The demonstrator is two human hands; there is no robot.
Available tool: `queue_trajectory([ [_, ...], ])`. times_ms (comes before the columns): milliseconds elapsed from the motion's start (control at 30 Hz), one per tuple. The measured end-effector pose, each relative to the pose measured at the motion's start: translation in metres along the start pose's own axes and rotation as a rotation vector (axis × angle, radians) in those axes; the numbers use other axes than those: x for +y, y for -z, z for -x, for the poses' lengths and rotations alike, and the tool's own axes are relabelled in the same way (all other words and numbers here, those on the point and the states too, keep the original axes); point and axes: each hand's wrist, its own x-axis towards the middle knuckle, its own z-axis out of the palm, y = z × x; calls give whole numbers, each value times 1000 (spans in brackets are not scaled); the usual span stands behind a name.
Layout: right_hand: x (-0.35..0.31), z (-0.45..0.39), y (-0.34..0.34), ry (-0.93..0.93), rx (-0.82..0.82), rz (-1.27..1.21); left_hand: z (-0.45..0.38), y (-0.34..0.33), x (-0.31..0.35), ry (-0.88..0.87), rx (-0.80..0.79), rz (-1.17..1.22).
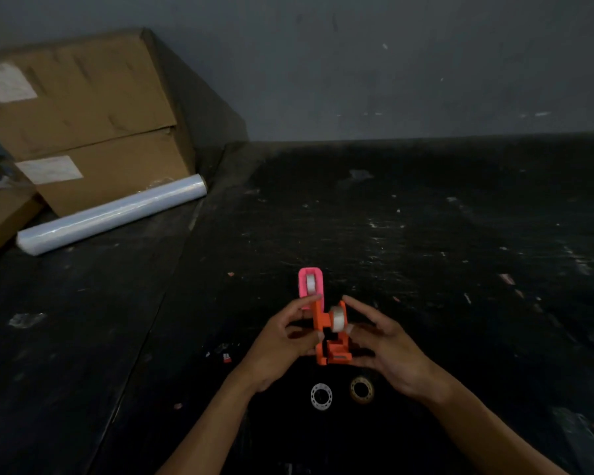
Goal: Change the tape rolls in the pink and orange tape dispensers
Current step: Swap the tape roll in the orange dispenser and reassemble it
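Over the dark counter (426,234) – an orange tape dispenser (319,317) in both hands

The left hand (282,344) grips its upright frame from the left; the right hand (388,347) cups the other side, fingers curled against the clear tape roll (338,318) – between both palms, off the counter.

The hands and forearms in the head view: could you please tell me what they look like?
The left hand and right hand are bare, without gloves; no ring or watch shows in the dim light. Both forearms are bare too, no sleeve in view.
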Motion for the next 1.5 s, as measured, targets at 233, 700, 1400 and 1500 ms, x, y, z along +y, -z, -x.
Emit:
queue_trajectory([
  [233, 0, 1, 6, 40, 8, -75, -4, -5, 9, -20, 7, 6],
  [700, -15, 5, 12, 28, -75, -79, -10, -10, 22, 48, -32, 96],
  [1400, -50, 21, 30, 14, 2, 153, -24, -59, 45, 147, 83, 131],
  [1500, -47, 24, 31, 42, 4, 268, -28, -68, 38, 173, 139, 141],
])
